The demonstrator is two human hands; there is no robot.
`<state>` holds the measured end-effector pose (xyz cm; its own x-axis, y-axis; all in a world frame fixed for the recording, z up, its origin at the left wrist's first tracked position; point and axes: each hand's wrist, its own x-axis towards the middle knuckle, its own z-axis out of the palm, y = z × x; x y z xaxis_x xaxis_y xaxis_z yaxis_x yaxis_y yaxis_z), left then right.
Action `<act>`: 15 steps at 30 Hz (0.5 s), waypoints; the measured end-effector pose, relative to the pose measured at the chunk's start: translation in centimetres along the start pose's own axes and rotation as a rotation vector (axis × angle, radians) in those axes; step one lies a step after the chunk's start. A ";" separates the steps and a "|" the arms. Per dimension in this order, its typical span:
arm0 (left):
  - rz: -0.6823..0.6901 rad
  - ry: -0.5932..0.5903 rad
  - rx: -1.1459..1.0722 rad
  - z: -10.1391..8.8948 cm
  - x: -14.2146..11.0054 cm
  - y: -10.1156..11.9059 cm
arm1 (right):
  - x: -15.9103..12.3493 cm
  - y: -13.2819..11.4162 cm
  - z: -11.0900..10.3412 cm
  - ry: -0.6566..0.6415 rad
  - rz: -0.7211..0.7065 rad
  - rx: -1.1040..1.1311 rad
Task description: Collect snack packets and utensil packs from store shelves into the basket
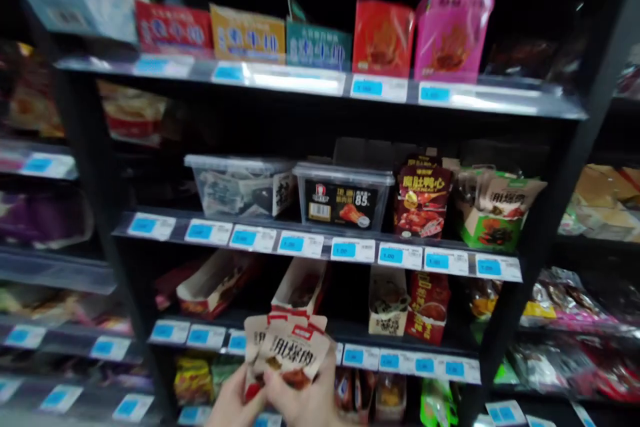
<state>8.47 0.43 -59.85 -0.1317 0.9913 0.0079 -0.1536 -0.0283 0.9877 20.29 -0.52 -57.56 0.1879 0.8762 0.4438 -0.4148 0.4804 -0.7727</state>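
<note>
Beige packets [294, 352] in an overlapping fan, held upright between both hands.
Left hand [313, 401] and right hand [233, 401]: fingers closed on the packets' lower part, thumbs in front; exact finger gap behind cannot be read. Packets rise above the thumbs, printed front toward the wearer. Judged good handling: light, even pinch low down, edges squared, thumbs off the lettering. Beyond: small open cartons [388, 310] on a lower shelf [400, 345]; green-and-beige box [493, 213] one level up.
</note>
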 end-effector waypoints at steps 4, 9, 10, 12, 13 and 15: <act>-0.047 -0.113 0.088 -3.7 -0.7 -0.7 | -1.8 -1.1 -0.4 -0.136 0.088 0.015; -0.175 -0.178 0.010 -4.7 0.2 2.3 | -4.7 -1.7 -0.4 -0.134 0.110 0.056; -0.093 -0.128 0.033 -3.9 1.1 3.0 | -5.1 -2.0 -0.3 -0.149 0.077 0.040; 0.254 0.136 0.178 -1.5 3.0 3.8 | -5.7 -2.6 -0.3 -0.230 0.022 -0.010; 0.378 0.214 0.334 -0.2 4.0 3.8 | -5.8 -2.9 -0.4 -0.280 0.005 -0.038; 0.482 0.274 0.605 2.2 5.7 3.3 | -5.8 -3.2 -0.6 -0.344 0.019 -0.079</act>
<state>9.32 6.24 -56.21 -0.2947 0.8191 0.4922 0.5256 -0.2913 0.7993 21.05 -7.14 -57.90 -0.1359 0.8268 0.5459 -0.3423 0.4779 -0.8090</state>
